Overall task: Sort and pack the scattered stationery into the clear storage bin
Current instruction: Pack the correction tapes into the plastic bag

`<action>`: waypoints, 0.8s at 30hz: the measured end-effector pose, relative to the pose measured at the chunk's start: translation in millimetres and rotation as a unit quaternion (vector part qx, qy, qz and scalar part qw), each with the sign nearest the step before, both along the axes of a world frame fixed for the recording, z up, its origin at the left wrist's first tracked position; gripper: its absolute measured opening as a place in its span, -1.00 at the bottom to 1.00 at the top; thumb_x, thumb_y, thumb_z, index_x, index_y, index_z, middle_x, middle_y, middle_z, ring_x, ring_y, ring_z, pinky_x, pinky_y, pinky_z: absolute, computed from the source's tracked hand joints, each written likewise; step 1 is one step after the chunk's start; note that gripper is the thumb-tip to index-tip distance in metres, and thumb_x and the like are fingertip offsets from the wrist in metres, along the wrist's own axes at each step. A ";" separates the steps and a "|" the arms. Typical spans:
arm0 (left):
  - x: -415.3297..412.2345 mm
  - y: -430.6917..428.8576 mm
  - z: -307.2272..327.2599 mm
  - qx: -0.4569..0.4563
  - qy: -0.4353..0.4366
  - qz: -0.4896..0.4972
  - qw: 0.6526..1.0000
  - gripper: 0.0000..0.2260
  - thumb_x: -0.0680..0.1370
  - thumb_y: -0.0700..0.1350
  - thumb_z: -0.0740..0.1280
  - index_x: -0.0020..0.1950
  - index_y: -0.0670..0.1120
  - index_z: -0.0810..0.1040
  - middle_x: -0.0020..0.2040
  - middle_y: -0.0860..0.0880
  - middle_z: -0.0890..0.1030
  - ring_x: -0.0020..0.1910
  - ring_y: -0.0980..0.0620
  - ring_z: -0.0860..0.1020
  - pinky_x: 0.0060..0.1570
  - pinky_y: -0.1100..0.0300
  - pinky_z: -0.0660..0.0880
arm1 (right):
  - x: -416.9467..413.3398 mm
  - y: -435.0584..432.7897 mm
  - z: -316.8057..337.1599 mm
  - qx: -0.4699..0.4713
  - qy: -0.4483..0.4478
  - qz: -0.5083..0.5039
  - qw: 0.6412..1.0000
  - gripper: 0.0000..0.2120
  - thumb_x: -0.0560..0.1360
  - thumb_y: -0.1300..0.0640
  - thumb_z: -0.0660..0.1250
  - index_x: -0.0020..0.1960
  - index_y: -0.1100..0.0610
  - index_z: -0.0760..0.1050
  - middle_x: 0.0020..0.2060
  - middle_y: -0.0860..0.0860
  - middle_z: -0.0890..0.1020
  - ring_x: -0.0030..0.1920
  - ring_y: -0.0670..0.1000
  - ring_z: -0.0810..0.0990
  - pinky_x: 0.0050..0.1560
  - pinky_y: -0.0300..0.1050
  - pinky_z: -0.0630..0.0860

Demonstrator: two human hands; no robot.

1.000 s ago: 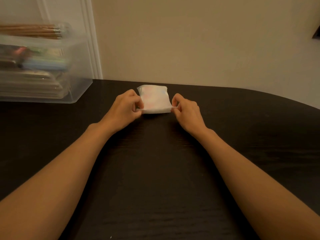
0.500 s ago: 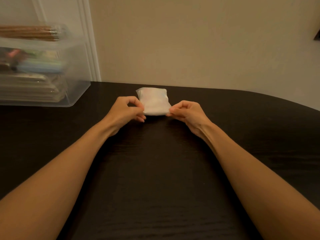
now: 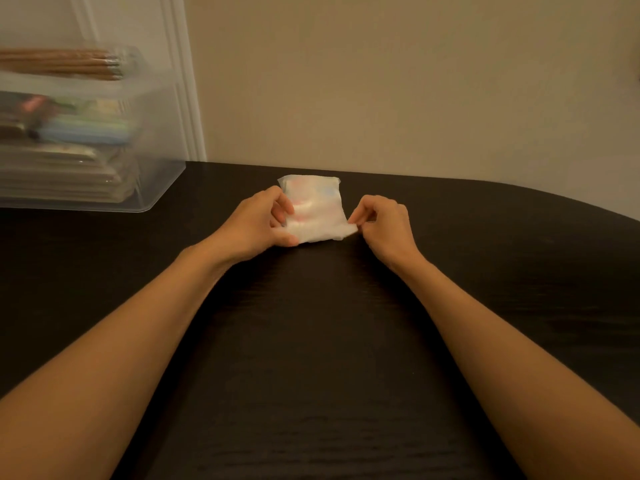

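While both forearms reach over the dark wood-grain tabletop, the left hand has its grip curled round the small white translucent packet and the right hand pinches its near corner. Far left, well apart, stands the clear plastic storage bin, stacked with stationery, with brown pencils at its top.
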State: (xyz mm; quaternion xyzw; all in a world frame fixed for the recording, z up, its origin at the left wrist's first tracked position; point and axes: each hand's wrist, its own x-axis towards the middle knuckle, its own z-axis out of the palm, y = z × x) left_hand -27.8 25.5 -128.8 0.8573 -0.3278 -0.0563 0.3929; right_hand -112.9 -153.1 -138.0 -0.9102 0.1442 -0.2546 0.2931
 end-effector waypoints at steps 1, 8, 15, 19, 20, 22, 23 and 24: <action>-0.6 -0.9 -0.9 0.019 -0.033 -0.007 0.999 -0.70 0.41 -0.19 0.47 0.03 -0.02 0.43 -0.03 0.02 0.44 -0.12 0.10 0.48 -0.16 0.33 0.43 | 1.1 -1.0 -0.7 -0.008 0.014 -0.003 1.000 -0.70 0.45 0.48 0.18 -0.20 0.11 0.50 -0.16 0.01 0.54 -0.19 -0.12 0.47 -0.12 -0.30 0.47; -8.5 -8.5 -7.9 0.036 -0.160 0.011 0.986 -0.83 0.46 -0.21 0.41 -0.03 -0.08 0.45 -0.03 -0.02 0.44 -0.09 0.05 0.45 -0.10 0.24 0.41 | -10.0 2.2 2.0 0.166 -0.083 -0.083 0.979 -0.74 0.44 0.40 0.19 -0.25 0.08 0.45 -0.22 0.02 0.55 -0.21 -0.06 0.55 -0.19 -0.24 0.53; -41.4 -33.8 -9.0 0.018 -0.184 -0.026 0.982 -0.92 0.47 -0.30 0.33 -0.12 -0.13 0.56 -0.07 -0.03 0.48 -0.10 0.08 0.46 -0.10 0.25 0.40 | -37.2 24.4 23.7 0.408 0.158 -0.073 0.896 -0.74 0.60 0.16 0.17 -0.11 0.26 0.56 -0.36 0.15 0.65 -0.41 -0.04 0.62 -0.41 -0.30 0.56; -64.4 -39.6 -10.5 -0.001 -0.173 -0.071 0.982 -0.93 0.48 -0.27 0.35 -0.09 -0.15 0.61 -0.12 -0.01 0.51 -0.18 0.15 0.46 -0.20 0.39 0.39 | -49.3 16.6 29.0 0.497 0.139 -0.062 0.854 -0.74 0.59 0.11 0.22 -0.06 0.32 0.52 -0.26 0.19 0.65 -0.31 0.02 0.66 -0.28 -0.24 0.62; -69.1 -37.9 -10.1 -0.012 -0.169 -0.081 0.982 -0.94 0.47 -0.27 0.35 -0.11 -0.15 0.61 -0.14 0.00 0.51 -0.23 0.17 0.46 -0.24 0.43 0.39 | -51.3 16.5 28.8 0.489 0.139 -0.070 0.858 -0.73 0.57 0.09 0.25 -0.04 0.32 0.52 -0.26 0.18 0.64 -0.31 0.01 0.66 -0.30 -0.25 0.62; -77.9 -33.2 -9.4 -0.034 -0.146 -0.097 0.984 -0.92 0.46 -0.28 0.37 -0.17 -0.12 0.59 -0.21 0.06 0.49 -0.30 0.20 0.46 -0.28 0.49 0.40 | -52.7 18.5 27.9 0.466 0.142 -0.084 0.869 -0.73 0.54 0.10 0.30 0.05 0.33 0.51 -0.26 0.16 0.63 -0.33 -0.03 0.64 -0.34 -0.28 0.60; -81.7 -31.2 -8.9 -0.042 -0.133 -0.106 0.985 -0.89 0.46 -0.29 0.38 -0.19 -0.09 0.56 -0.24 0.09 0.47 -0.32 0.21 0.47 -0.28 0.50 0.42 | -52.4 19.3 26.7 0.453 0.143 -0.088 0.875 -0.72 0.53 0.12 0.32 0.11 0.32 0.50 -0.25 0.14 0.62 -0.34 -0.04 0.63 -0.36 -0.29 0.60; -85.5 -29.8 -8.0 -0.046 -0.118 -0.115 0.985 -0.86 0.46 -0.30 0.38 -0.21 -0.07 0.53 -0.24 0.10 0.47 -0.34 0.20 0.49 -0.28 0.49 0.44 | -51.5 20.3 26.1 0.443 0.142 -0.092 0.881 -0.72 0.53 0.15 0.31 0.15 0.31 0.48 -0.25 0.12 0.61 -0.33 -0.06 0.62 -0.35 -0.30 0.59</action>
